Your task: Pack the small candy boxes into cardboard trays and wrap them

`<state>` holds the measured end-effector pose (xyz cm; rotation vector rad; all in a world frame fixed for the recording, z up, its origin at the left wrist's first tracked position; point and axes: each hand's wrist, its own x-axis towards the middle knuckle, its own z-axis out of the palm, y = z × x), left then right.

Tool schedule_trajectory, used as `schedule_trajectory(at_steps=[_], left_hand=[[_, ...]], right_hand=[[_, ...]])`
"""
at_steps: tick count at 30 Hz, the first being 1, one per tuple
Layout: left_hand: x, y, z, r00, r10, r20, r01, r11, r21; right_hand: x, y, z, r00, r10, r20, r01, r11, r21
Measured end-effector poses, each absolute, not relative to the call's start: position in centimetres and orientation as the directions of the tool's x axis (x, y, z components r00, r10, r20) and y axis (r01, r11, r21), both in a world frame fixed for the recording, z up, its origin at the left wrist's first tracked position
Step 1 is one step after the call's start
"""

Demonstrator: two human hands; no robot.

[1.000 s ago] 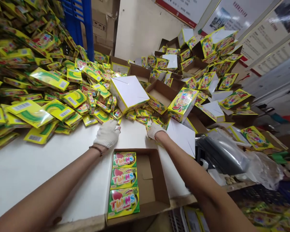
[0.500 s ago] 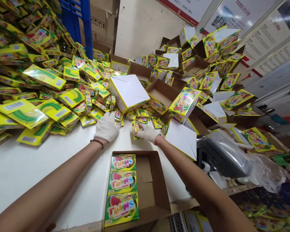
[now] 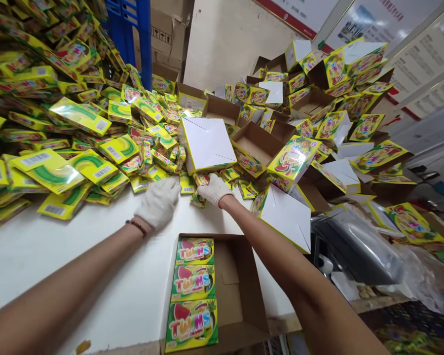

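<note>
My right hand (image 3: 217, 190), in a white knit glove, closes its fingers on a small yellow-green candy box (image 3: 198, 198) at the front of the pile. My left hand (image 3: 158, 203), gloved too, is low over the white table, fingers loosely stretched toward the pile's edge; nothing shows in it. Between the hands lies another small candy box (image 3: 186, 183). Nearer me, an open cardboard display box (image 3: 249, 283) has a left column of TWINS candy boxes (image 3: 194, 281); its right half shows bare brown cardboard.
Loose yellow candy boxes (image 3: 52, 172) heap up at the left beside a blue crate (image 3: 133, 39). Display boxes (image 3: 292, 160) pile up at the right, one with its white bottom (image 3: 209, 145) showing. Clear plastic wrapping (image 3: 358, 241) lies at the right edge of the white table (image 3: 107, 266).
My left hand has drawn back from the small boxes, toward me and left. My right hand has shifted left and slightly farther away with the small box. The view has turned slightly.
</note>
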<state>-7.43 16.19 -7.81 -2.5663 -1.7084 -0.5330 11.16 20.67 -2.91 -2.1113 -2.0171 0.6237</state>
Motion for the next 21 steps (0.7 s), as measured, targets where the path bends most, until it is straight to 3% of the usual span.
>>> schedule_trajectory(at_steps=[3, 5, 8, 10, 12, 13, 14, 17, 19, 21], left_hand=[[-10.3, 19.0, -6.4, 0.391, 0.878, 0.276, 0.914, -0.406, -0.006], [-11.0, 20.2, -5.8, 0.392, 0.884, 0.255, 0.910, -0.412, 0.030], [-10.5, 20.0, -5.7, 0.239, 0.931, 0.275, 0.921, -0.307, 0.241], [-9.7, 18.8, -6.1, 0.032, 0.969, 0.246, 0.862, -0.152, 0.483], [-9.2, 17.2, -6.7, -0.148, 0.984, 0.099, 0.588, 0.007, 0.809], [-9.0, 16.4, -6.9, -0.197, 0.980, -0.008, 0.345, 0.077, 0.935], [-8.9, 15.7, -7.1, -0.200, 0.974, -0.107, 0.084, 0.125, 0.989], [-8.2, 14.1, -7.1, -0.082, 0.965, -0.250, -0.457, 0.187, 0.870], [-7.2, 13.7, -6.8, 0.027, 0.964, -0.265, -0.644, 0.220, 0.733], [-6.0, 13.7, -6.5, 0.130, 0.967, -0.220, -0.742, 0.241, 0.626]], right_hand=[[11.7, 20.2, -3.1, 0.053, 0.977, -0.207, 0.906, -0.134, -0.401], [11.4, 20.0, -3.7, 0.070, 0.963, -0.259, 0.900, -0.173, -0.399], [10.5, 20.0, -4.8, 0.049, 0.957, -0.285, 0.908, -0.162, -0.388], [10.2, 19.8, -4.9, 0.018, 0.958, -0.287, 0.926, -0.124, -0.356], [10.5, 19.3, -4.5, -0.020, 0.949, -0.314, 0.929, -0.099, -0.357], [10.8, 18.9, -4.0, -0.045, 0.941, -0.334, 0.918, -0.093, -0.385], [11.1, 18.5, -3.5, -0.072, 0.936, -0.345, 0.900, -0.088, -0.427], [11.6, 17.1, -2.2, -0.153, 0.941, -0.303, 0.824, -0.048, -0.565], [11.0, 16.2, -1.8, -0.202, 0.949, -0.241, 0.786, 0.010, -0.618], [9.8, 15.7, -2.0, -0.238, 0.958, -0.157, 0.804, 0.104, -0.585]])
